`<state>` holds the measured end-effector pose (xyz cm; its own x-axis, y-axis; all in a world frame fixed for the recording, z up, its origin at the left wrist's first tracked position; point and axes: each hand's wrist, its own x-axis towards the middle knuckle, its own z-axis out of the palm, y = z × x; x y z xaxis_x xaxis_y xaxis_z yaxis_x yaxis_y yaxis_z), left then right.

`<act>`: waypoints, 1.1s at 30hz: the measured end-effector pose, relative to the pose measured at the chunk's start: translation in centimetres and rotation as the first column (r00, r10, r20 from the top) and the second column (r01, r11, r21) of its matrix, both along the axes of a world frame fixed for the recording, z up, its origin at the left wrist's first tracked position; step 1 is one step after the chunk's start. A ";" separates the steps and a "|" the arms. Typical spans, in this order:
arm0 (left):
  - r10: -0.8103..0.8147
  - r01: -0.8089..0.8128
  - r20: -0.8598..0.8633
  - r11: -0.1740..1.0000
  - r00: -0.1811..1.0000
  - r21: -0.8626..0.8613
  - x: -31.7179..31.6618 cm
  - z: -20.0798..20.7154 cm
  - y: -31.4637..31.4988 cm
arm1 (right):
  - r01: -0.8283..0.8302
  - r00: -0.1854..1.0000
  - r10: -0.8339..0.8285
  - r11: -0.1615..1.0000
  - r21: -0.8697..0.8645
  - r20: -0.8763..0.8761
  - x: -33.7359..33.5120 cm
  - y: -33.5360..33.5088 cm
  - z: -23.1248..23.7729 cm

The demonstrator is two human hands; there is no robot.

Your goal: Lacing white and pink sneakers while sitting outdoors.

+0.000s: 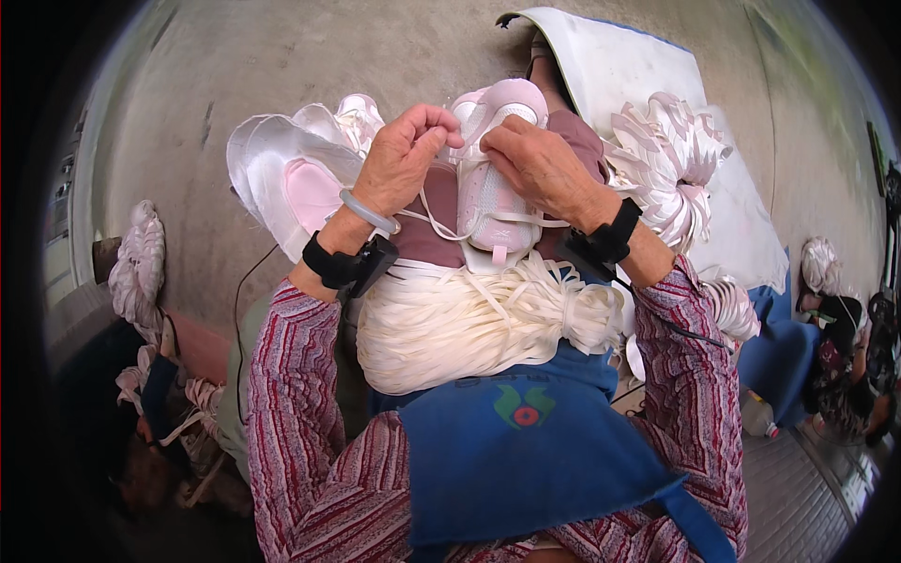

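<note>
A white and pale pink shoe upper (499, 208) lies over my lap, its pink heel tab towards me. My left hand (405, 155) is closed in a pinch just left of its lacing area, around a thin white shoelace (434, 221). Over the upper's right side, my right hand (544, 167) is also pinched on the lace; its fingertips partly hide the eyelets. Loose lace loops across the upper near the heel. A thick bundle of cream-white laces (450, 328) rests on my lap, between the upper and my blue apron (544, 469).
Stacked white and pink uppers (282, 169) lie to the left. At right, a fanned bundle of uppers (666, 174) sits on a white sheet (629, 61). More bundled pieces (139, 267) hang at far left. Another person (845, 357) is at the far right. Concrete floor (375, 52) stretches ahead.
</note>
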<state>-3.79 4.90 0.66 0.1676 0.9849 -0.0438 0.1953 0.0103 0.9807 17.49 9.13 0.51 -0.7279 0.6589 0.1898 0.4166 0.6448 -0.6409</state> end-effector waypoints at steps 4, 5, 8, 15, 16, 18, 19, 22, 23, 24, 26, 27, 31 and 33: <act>0.131 -0.123 0.072 0.986 0.989 -0.116 0.4 2.3 -0.1 | -0.040 0.997 0.037 0.999 0.038 0.070 -0.1 0.1 0.2; 0.158 -0.149 0.039 0.973 0.987 -0.179 0.4 2.9 -0.1 | -0.047 0.997 0.044 0.998 0.041 0.065 -0.2 0.0 0.4; 0.157 -0.127 0.074 0.940 0.985 -0.316 -0.1 3.5 -0.4 | -0.030 0.974 0.017 0.998 0.054 0.228 -1.4 -0.5 1.5; 0.281 -0.182 0.236 0.912 0.930 -0.369 -0.3 2.6 -0.5 | -0.127 0.951 0.101 0.989 0.072 0.291 -2.2 0.3 0.8; 0.263 -0.166 0.206 0.904 0.943 -0.394 -0.4 2.9 -0.4 | -0.132 0.952 0.103 0.988 0.081 0.287 -2.3 0.4 0.9; 0.292 -0.215 0.173 0.907 0.941 -0.362 -0.2 3.3 -0.2 | -0.121 0.916 0.075 0.988 0.094 0.394 -2.8 0.5 1.1; 0.289 -0.223 0.170 0.918 0.942 -0.327 -0.6 3.2 -0.3 | -0.146 0.914 0.081 0.980 0.136 0.398 -3.1 0.5 1.1; 0.314 -0.257 0.206 0.930 0.927 -0.261 -1.8 2.4 -0.7 | -0.096 0.927 0.022 0.979 0.181 0.374 -4.3 0.1 1.2; 0.333 -0.283 0.169 0.922 0.928 -0.265 -1.9 2.2 -0.9 | -0.059 0.954 0.014 0.988 0.140 0.299 -4.2 0.3 0.3; 0.348 -0.306 0.133 0.915 0.928 -0.262 -1.8 2.4 -0.9 | -0.002 0.972 0.012 0.999 -0.039 0.234 -3.5 1.1 -0.3; 0.372 -0.319 0.167 0.907 0.913 -0.275 -1.2 2.6 -1.2 | 0.019 0.996 -0.047 0.950 -0.312 -0.082 -3.0 0.8 2.0; 0.360 -0.297 0.241 0.918 0.901 -0.261 -1.0 2.0 -1.4 | -0.041 0.995 0.000 0.921 -0.387 -0.105 -2.7 0.7 3.8; 0.232 -0.197 0.376 0.972 0.897 -0.130 1.9 4.5 -0.8 | -0.224 0.852 -0.305 0.524 -0.822 -0.426 -1.7 -2.4 12.6; 0.262 -0.214 0.388 0.963 0.884 -0.163 2.0 6.4 -0.9 | -0.127 0.866 -0.316 0.612 -0.780 -0.389 -1.9 -1.4 11.5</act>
<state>-1.79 4.04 7.03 -0.0440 0.9898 -0.1357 -0.2381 0.1215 0.9636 15.56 7.77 12.01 -0.6219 0.7708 -0.1382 -0.0318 -0.2012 -0.9790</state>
